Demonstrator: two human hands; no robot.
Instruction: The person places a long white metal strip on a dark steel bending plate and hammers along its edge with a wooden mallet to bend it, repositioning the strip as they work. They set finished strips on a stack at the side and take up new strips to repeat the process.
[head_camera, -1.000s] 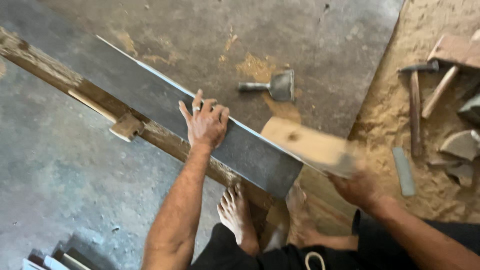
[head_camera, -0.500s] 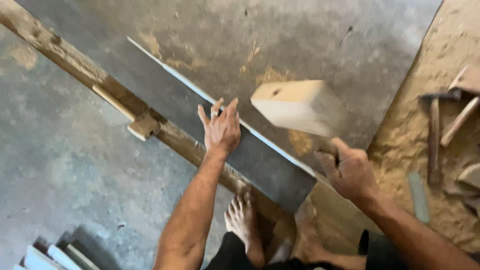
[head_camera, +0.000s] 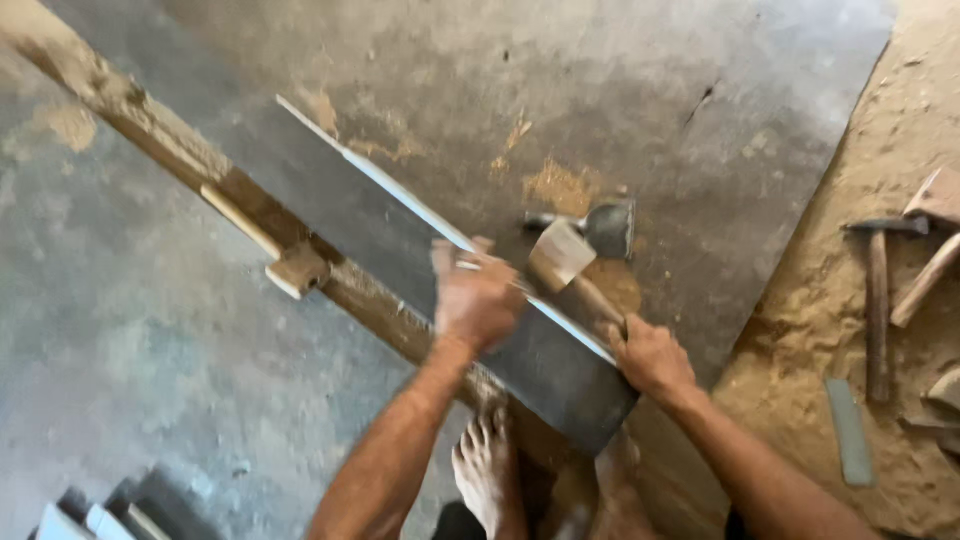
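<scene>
A person's left hand (head_camera: 478, 300), fingers spread flat, presses a long dark sheet (head_camera: 400, 270) lying across a wooden beam (head_camera: 150, 140) on the concrete floor (head_camera: 130, 350), while the right hand (head_camera: 650, 357), fingers closed, grips a wooden mallet (head_camera: 565, 262) at the sheet's far edge.

Both forearms bare and sleeveless, left hand (head_camera: 478, 300) and right hand (head_camera: 650, 355) apparently ungloved; feet bare.
</scene>
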